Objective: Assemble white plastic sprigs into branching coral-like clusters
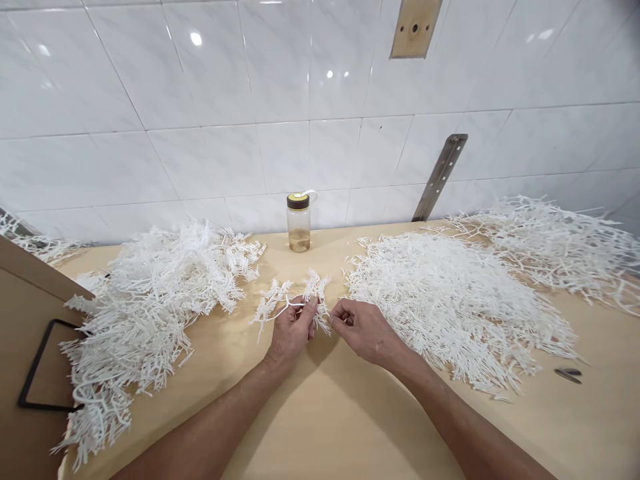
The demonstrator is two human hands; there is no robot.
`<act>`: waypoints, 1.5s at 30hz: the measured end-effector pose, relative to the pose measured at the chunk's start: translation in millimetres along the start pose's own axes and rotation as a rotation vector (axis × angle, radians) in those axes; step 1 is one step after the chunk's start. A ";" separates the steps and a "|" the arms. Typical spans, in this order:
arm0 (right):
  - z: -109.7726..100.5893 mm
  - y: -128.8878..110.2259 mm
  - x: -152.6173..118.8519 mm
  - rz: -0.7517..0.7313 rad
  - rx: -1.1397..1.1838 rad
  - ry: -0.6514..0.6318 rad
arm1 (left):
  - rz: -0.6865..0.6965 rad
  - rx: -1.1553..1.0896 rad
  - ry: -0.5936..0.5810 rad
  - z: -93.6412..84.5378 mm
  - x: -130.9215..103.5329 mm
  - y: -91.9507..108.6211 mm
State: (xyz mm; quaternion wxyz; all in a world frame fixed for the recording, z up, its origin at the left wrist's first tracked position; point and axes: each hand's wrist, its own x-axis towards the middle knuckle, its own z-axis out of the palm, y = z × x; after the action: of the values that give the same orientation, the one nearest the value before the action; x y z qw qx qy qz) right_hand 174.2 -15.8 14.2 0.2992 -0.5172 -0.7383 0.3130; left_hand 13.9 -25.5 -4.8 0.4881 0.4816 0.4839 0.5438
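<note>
1. Two bare hands meet over the middle of the tabletop (320,427), nearer its back edge than its front.
2. The left hand (293,328) grips a branching white sprig (273,300) between thumb and fingers.
3. The right hand (363,330) has its fingertips pinched together at the sprig's right end; whether a strand is caught between them is probably too fine to tell.
4. A dense white pile (165,293) runs down the tabletop's left edge, beside a brown panel (35,293) with a black handle (37,367).
5. Right of the hands spreads a broad white heap (450,300); a looser white tangle (560,243) lies towards the back right corner.
6. A lidded clear bottle (299,223), partly filled, stands near the back edge.
7. A small dark metal tool (569,375) lies towards the right edge.
</note>
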 end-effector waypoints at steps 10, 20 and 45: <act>-1.7 1.5 2.2 0.034 0.030 0.060 | -0.026 0.001 -0.022 -0.8 2.1 -1.3; -5.6 1.8 2.9 0.101 0.128 0.117 | -0.025 0.131 -0.093 -3.5 1.7 1.5; -0.1 -4.0 -2.3 0.132 0.389 -0.068 | 0.001 0.120 0.014 -1.3 3.4 -5.1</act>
State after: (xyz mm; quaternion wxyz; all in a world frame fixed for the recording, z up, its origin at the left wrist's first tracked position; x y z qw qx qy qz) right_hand 172.6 -19.1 17.1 0.3474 -0.4862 -0.6379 0.4859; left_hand 12.7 -21.9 -9.8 0.4547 0.5066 0.5188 0.5172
